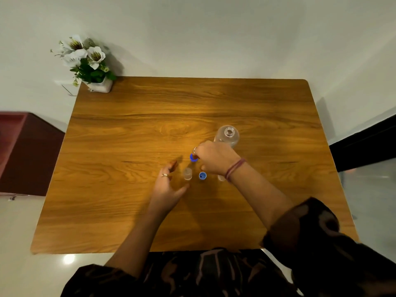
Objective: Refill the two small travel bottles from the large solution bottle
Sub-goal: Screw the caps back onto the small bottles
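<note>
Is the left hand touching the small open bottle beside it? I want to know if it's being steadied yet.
Apart. The head view shows bare table between the left hand and the small open bottle; the fingers are spread and relaxed, holding nothing.

Left hand point(169, 185): palm down, fingers relaxed and spread, thumb extended to its right; holds nothing. A ring sits on one finger. Right hand point(215, 160): forearm extended forward and leftward, fingers curled, fingertips pinching a blue cap point(193, 157). Cords circle the right wrist. Both forearms bare; patterned sleeves at elbows.
</note>
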Motion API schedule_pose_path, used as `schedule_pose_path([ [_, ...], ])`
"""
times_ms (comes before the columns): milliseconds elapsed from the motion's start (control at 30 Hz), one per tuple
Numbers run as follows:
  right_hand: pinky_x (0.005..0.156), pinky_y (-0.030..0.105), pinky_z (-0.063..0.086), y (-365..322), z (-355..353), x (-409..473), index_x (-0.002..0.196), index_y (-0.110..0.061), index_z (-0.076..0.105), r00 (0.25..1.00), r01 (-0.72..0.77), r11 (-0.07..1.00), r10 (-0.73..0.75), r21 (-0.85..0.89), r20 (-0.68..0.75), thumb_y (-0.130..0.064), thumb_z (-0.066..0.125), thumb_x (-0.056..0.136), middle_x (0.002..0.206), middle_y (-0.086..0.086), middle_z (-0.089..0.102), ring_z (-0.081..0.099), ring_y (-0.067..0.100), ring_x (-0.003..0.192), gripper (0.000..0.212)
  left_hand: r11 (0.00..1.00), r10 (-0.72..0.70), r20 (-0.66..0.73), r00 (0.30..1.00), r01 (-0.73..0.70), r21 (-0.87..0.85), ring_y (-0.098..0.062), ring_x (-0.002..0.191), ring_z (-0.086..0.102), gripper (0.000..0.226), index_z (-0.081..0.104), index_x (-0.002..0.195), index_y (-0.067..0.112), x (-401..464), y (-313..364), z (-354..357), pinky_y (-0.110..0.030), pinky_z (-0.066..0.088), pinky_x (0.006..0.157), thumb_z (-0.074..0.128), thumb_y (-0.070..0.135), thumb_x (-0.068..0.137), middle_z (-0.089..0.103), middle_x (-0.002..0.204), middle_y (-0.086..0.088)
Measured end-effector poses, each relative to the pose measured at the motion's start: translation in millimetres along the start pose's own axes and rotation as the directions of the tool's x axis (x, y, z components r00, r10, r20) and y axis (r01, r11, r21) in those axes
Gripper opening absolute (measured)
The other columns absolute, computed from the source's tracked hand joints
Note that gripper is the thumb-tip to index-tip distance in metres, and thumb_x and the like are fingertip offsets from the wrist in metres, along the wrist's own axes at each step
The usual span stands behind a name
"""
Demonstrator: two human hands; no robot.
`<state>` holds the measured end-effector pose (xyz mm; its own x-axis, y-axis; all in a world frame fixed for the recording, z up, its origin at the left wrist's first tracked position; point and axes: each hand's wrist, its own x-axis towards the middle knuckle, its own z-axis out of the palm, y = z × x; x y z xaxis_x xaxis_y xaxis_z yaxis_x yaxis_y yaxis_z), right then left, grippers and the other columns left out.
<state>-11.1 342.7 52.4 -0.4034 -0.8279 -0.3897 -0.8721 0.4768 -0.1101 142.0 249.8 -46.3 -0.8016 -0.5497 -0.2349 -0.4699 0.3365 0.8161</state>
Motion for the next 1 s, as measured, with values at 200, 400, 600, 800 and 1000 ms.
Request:
schedule_pose_path([
  [200,0.066,0.032,0.045,-14.3,13.1,30.1,0.107,-0.01,0.059,0.965,-0.025,0.995,0.05,-0.1,0.258,-0.019,0.077,0.075,0.112,0.01,0.062,0.063,0.027,0.096,0.038,0.998,-0.052,0.097,0.994,0.054,-0.019,-0.011,0.127,0.047,0.072,0.043,0.137,0.012,19.0,-3.1,6.8,-0.019,0.036,0.098,0.079,0.014,0.074,0.053,0.137,0.0],
  [400,0.069,0.035,0.048,-14.1,30.6,39.5,0.109,-0.011,0.058,0.949,-0.052,0.993,0.083,-0.11,0.306,-0.026,0.081,0.07,0.113,0.01,0.059,0.062,0.029,0.098,0.048,0.996,-0.048,0.178,0.983,0.06,-0.063,-0.002,0.12,0.046,0.069,0.042,0.136,0.012,25.4,-6.2,-0.8,-0.019,0.038,0.099,0.077,0.011,0.076,0.055,0.132,0.003],
  [600,0.078,0.044,0.054,-14.4,35.8,42.4,0.106,-0.012,0.057,0.95,-0.072,0.991,0.102,-0.11,0.295,-0.022,0.079,0.07,0.109,0.01,0.06,0.062,0.03,0.095,0.043,0.998,0.001,0.219,0.976,0.011,-0.054,-0.012,0.116,0.056,0.051,0.055,0.123,0.016,30.5,-7.0,0.5,-0.028,0.047,0.099,0.076,0.01,0.077,0.063,0.122,0.001],
  [800,0.075,0.04,0.054,-12.6,36.5,40.6,0.101,-0.01,0.061,0.964,-0.115,0.993,0.116,-0.019,0.24,-0.011,0.067,0.081,0.105,0.013,0.06,0.063,0.03,0.093,0.021,0.998,-0.001,0.223,0.975,0.015,-0.063,-0.013,0.109,0.06,0.041,0.061,0.115,0.016,32.1,-5.2,-1.7,-0.026,0.049,0.093,0.075,0.011,0.078,0.066,0.112,0.002],
  [1000,0.075,0.028,0.05,-4.9,26.2,29.4,0.106,-0.008,0.062,0.979,-0.203,0.948,0.196,0.246,0.054,-0.017,0.067,0.081,0.105,0.009,0.064,0.061,0.022,0.092,0.026,0.977,0.069,0.108,0.992,-0.045,-0.21,-0.011,0.105,0.064,0.035,0.062,0.099,0.032,36.8,7.2,-22.5,-0.036,0.052,0.094,0.078,0.013,0.075,0.07,0.105,0.005],
])
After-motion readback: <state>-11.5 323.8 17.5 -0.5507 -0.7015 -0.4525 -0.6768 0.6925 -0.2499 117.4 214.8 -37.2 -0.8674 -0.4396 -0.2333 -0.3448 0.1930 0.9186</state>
